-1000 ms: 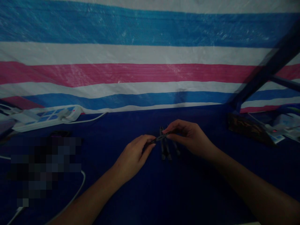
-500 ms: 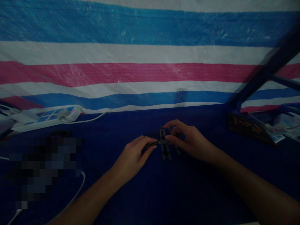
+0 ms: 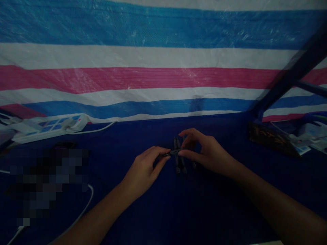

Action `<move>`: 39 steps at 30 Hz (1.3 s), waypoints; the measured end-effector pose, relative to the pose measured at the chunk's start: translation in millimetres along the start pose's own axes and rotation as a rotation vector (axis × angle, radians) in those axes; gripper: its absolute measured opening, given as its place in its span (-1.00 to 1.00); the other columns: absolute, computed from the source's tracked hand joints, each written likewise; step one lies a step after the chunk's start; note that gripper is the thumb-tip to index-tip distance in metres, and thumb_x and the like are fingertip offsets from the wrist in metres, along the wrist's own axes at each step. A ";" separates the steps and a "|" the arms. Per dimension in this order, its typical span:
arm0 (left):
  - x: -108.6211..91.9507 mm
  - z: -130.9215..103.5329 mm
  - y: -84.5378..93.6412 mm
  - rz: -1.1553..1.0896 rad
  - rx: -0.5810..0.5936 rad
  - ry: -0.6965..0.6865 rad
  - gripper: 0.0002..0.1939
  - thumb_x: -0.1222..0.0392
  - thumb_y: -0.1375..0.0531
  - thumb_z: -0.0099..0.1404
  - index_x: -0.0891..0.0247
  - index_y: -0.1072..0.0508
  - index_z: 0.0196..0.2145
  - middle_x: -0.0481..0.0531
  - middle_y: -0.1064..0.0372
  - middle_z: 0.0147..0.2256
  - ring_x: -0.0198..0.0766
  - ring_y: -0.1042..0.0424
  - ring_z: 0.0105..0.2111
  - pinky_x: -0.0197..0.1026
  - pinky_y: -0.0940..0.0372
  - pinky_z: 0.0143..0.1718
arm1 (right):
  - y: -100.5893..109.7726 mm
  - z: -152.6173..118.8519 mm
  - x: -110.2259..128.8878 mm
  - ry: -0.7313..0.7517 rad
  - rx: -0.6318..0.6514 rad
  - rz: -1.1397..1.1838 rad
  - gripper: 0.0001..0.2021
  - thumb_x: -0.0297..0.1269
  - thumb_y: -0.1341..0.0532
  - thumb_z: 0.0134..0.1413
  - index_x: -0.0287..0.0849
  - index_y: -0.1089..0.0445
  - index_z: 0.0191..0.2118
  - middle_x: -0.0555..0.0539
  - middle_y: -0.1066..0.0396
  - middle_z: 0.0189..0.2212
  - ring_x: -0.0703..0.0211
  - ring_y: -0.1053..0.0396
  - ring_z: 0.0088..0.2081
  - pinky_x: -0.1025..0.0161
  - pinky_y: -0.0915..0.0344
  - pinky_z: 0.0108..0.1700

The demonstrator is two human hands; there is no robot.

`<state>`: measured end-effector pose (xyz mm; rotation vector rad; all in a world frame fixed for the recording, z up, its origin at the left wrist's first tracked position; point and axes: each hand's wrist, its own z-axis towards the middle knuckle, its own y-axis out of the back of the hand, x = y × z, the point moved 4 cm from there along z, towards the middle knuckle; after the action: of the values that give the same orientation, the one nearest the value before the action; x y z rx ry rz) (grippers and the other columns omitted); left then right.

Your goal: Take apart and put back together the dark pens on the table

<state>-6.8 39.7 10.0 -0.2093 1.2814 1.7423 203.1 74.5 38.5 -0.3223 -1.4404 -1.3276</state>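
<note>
Low over the blue tabletop, a thin dark grey stick-like piece lies crosswise between my two hands. My left hand pinches its left end between thumb and fingers. At the other end my right hand is closed, with thumb and index finger at the piece's tip. Beneath it, two slender dark pieces lie side by side, pointing away from me. Another dark piece is partly hidden under my right hand. Dim light keeps me from telling what kind of pieces these are.
A white power strip with plugs and cables lies at the back left. Nearer, a blurred-out dark object has a white cable beside it. A dark brown board and more plugs sit at right. Striped sheeting hangs behind.
My right thumb and index finger have shifted slightly left, onto the right end of the thin piece. The left hand keeps its pinch almost unmoved.
</note>
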 end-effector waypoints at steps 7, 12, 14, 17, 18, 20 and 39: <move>0.8 0.9 -2.1 0.006 0.018 -0.013 -0.86 0.25 -0.23 0.50 0.16 -0.54 -0.02 -0.05 -0.57 -0.20 -0.28 -0.59 -0.24 -0.27 -0.45 -0.21 | -0.8 1.0 -3.1 -0.060 0.031 0.000 -0.76 -0.15 -0.21 0.39 -0.15 -0.50 -0.01 0.07 -0.45 -0.51 0.29 -0.39 -0.52 0.33 -0.25 -0.46; 1.0 -0.1 -1.4 -0.008 0.025 0.000 -0.86 0.24 -0.23 0.50 0.16 -0.54 -0.02 -0.04 -0.58 -0.18 -0.27 -0.59 -0.22 -0.27 -0.44 -0.21 | -0.5 1.4 -1.8 0.007 0.038 0.050 -0.67 -0.23 -0.40 0.19 -0.15 -0.46 0.04 -0.06 -0.58 -0.20 0.21 -0.52 -0.25 0.31 -0.36 -0.29; 0.2 -0.4 -1.5 -0.004 0.032 0.001 -0.85 0.24 -0.23 0.50 0.15 -0.54 -0.01 -0.05 -0.58 -0.19 -0.28 -0.59 -0.22 -0.27 -0.44 -0.20 | -2.0 0.6 -2.7 -0.025 0.075 0.064 -0.84 -0.18 -0.30 0.32 -0.16 -0.50 -0.15 0.01 -0.54 -0.37 0.26 -0.49 -0.37 0.32 -0.34 -0.34; 0.2 -0.4 -1.8 -0.002 0.033 0.024 -0.85 0.23 -0.23 0.50 0.14 -0.54 -0.01 -0.06 -0.58 -0.20 -0.28 -0.60 -0.23 -0.27 -0.44 -0.21 | -3.2 -0.4 -2.1 -0.060 0.108 0.030 -0.81 -0.16 -0.25 0.37 -0.17 -0.51 -0.16 0.04 -0.49 -0.44 0.29 -0.41 -0.45 0.32 -0.27 -0.40; 0.5 -0.3 -1.9 -0.005 0.031 0.032 -0.85 0.22 -0.23 0.50 0.14 -0.55 -0.02 -0.06 -0.58 -0.19 -0.27 -0.60 -0.23 -0.27 -0.44 -0.22 | -3.3 -0.4 -1.0 -0.050 0.112 0.021 -0.83 -0.18 -0.28 0.34 -0.17 -0.51 -0.13 0.03 -0.51 -0.40 0.28 -0.43 -0.42 0.32 -0.27 -0.38; 1.3 -0.1 -2.4 -0.011 0.036 0.039 -0.85 0.21 -0.23 0.51 0.15 -0.55 -0.01 -0.05 -0.61 -0.18 -0.26 -0.62 -0.23 -0.26 -0.45 -0.23 | -3.6 -0.1 1.0 -0.026 0.118 0.009 -0.85 -0.22 -0.32 0.30 -0.17 -0.50 -0.12 0.00 -0.55 -0.33 0.25 -0.47 -0.33 0.32 -0.28 -0.33; -29.4 -4.5 -1.3 0.046 0.143 -0.221 -0.59 0.16 -0.18 0.52 0.20 -0.34 0.27 0.00 -0.60 -0.22 -0.24 -0.60 -0.28 -0.18 -0.49 -0.17 | -1.9 1.5 -2.7 -0.148 -0.078 0.175 -0.60 -0.01 -0.18 0.33 -0.16 -0.36 -0.47 0.04 -0.35 -0.57 0.28 -0.28 -0.52 0.30 -0.14 -0.44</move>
<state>8.7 19.2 25.0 0.0941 1.2493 1.6533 201.9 76.3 35.7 -0.5956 -1.4484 -1.2399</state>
